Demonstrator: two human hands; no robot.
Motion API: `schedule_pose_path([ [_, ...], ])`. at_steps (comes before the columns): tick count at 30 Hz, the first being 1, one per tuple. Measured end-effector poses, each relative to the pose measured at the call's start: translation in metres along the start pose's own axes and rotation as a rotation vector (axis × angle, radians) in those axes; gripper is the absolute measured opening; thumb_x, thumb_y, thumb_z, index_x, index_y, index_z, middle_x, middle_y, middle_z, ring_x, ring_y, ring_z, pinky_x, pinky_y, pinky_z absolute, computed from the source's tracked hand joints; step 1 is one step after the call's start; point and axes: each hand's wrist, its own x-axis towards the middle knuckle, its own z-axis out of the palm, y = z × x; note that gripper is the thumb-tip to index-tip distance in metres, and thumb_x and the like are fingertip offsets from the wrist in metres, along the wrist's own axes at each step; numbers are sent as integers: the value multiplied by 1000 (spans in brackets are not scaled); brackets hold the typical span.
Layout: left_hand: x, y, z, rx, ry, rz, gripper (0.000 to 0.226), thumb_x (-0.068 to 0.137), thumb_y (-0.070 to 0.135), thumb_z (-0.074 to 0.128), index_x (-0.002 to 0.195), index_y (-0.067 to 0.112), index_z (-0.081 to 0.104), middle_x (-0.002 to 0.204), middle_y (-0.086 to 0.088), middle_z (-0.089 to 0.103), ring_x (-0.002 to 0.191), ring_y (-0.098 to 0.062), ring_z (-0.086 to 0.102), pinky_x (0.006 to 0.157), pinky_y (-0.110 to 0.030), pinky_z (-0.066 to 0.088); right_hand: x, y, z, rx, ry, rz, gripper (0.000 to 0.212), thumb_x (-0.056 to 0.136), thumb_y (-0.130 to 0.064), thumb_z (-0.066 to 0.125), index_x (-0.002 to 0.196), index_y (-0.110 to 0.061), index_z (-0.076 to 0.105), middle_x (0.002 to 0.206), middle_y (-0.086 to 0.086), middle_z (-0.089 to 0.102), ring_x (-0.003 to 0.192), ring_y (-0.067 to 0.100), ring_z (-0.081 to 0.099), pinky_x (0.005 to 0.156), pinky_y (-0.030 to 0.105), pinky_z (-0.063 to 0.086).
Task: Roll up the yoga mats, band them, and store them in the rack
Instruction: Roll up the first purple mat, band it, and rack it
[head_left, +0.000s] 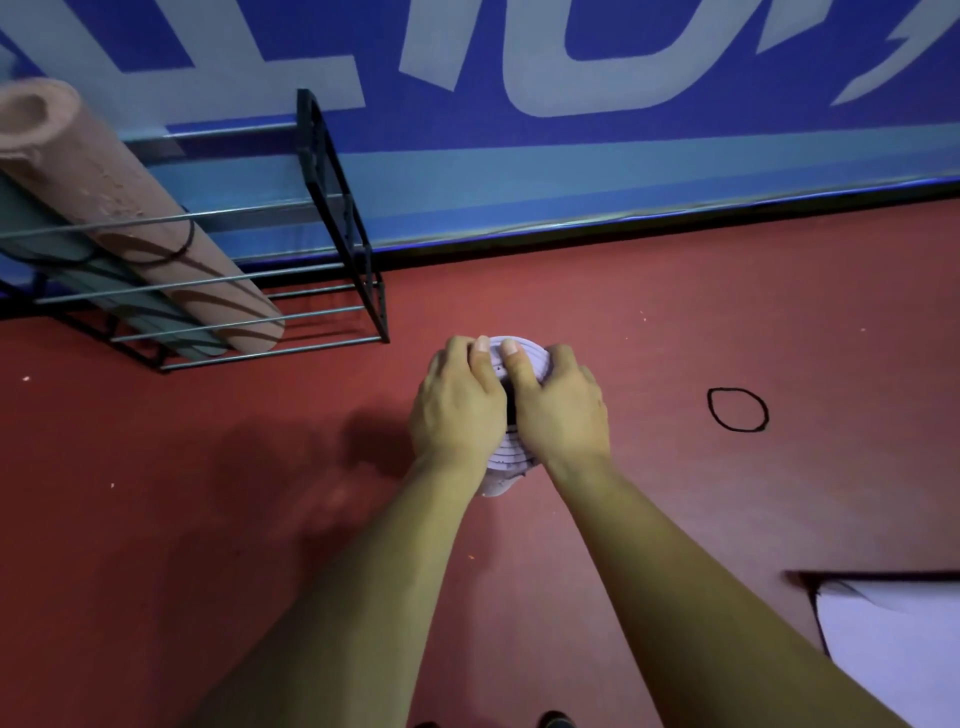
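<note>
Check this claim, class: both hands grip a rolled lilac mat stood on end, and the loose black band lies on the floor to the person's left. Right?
Wrong side: the head view shows the black band on the floor to the person's right. The rest holds.

Lilac mat, pink mat and grey-green mat in a black rack, black band, red floor, blue wall with grey lettering.
</note>
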Motion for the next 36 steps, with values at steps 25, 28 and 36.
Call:
schedule_pose_path([
  [25, 18, -23, -22, -40, -101, 32, 39, 103, 50, 40, 77, 24, 53, 77, 5, 63, 84, -25, 56, 68, -30, 32, -15, -1, 21, 96, 67, -53, 38, 101, -58, 42, 105, -24, 60, 104, -2, 63, 96, 20, 57, 80, 36, 42],
  [28, 21, -21, -24, 75, -141, 57, 39, 101, 56, 36, 82, 24, 49, 91, -5, 67, 92, -32, 57, 75, -37, 41, -14, -3, 25, 73, 73, -42, 42, 98, -62, 44, 103, -23, 58, 104, -1, 61, 95, 22, 57, 78, 36, 43],
  [36, 14, -37, -34, -146, -146, -10, 32, 103, 52, 41, 103, 27, 62, 103, 2, 70, 106, -24, 63, 81, -30, 43, -14, -14, 26, 74, 26, -34, 43, 100, -59, 45, 106, -19, 59, 109, 4, 61, 100, 26, 58, 84, 39, 47],
])
